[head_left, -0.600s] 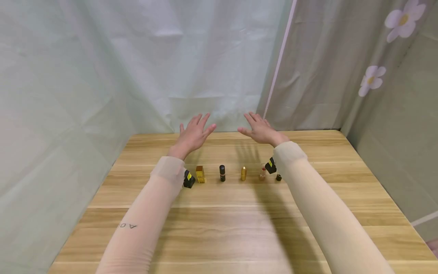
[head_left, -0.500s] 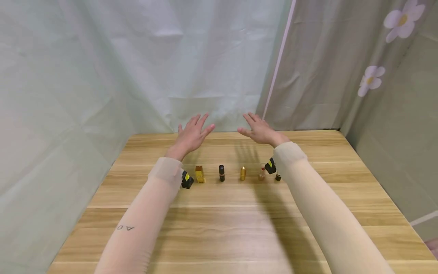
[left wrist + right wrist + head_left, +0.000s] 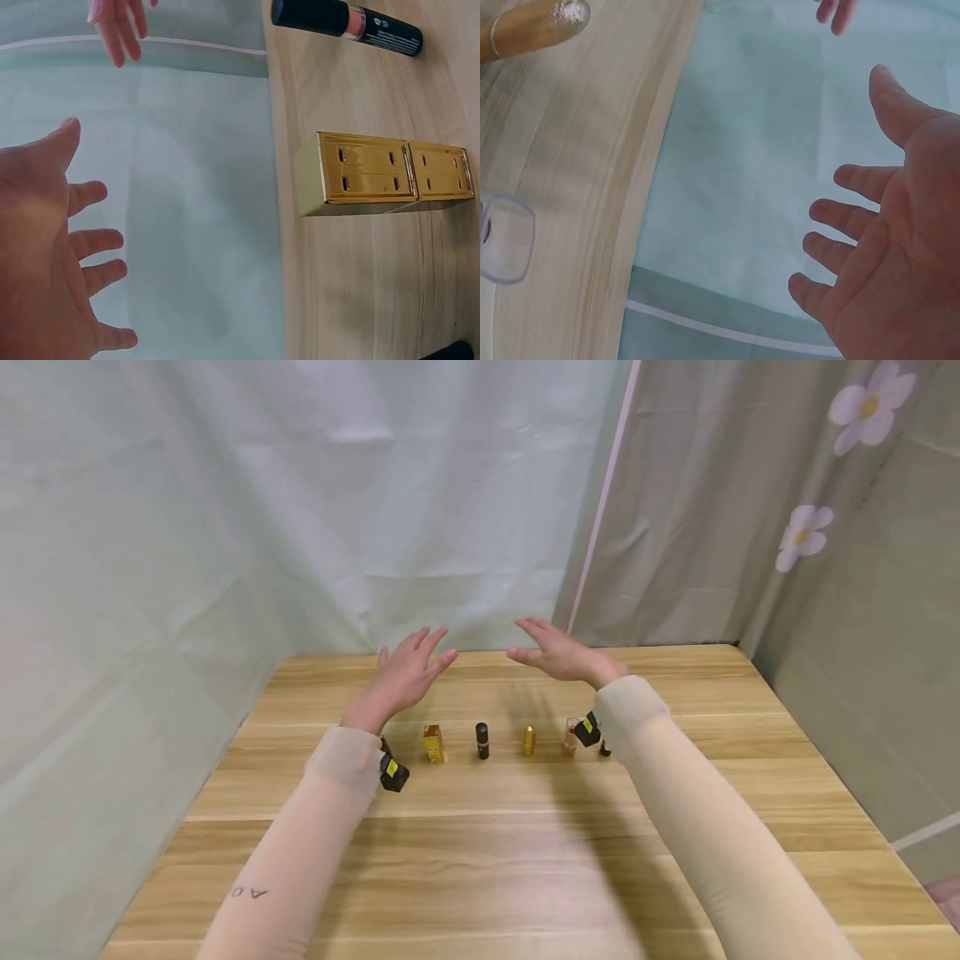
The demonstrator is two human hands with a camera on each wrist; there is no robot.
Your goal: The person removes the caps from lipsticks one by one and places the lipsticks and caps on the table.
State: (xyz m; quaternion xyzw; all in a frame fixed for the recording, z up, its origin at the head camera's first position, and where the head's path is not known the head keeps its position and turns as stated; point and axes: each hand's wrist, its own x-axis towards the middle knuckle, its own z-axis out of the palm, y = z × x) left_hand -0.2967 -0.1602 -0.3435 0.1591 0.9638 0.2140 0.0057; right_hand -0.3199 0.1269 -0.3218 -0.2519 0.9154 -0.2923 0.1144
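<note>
My left hand is held over the far part of the table, fingers spread and palm empty. Opposite it, my right hand hovers with straight fingers, also holding nothing. Nearer to me than both hands stands a row of small cosmetic tubes that look like lipsticks. A gold rectangular tube is closest to the left hand. Beside it come a black tube with a pink band and a gold bullet-shaped tube. Close to the right wrist are a clear-capped tube and a dark tube, partly hidden.
Another dark tube shows partly behind the left wrist's black camera. The wooden table ends at a pale curtain at the back. More curtain with white flowers hangs at the right.
My left hand has drifted left and slightly back toward me. The right hand has dipped a little, its fingers now closer together in view. The tubes stay standing in their row.
</note>
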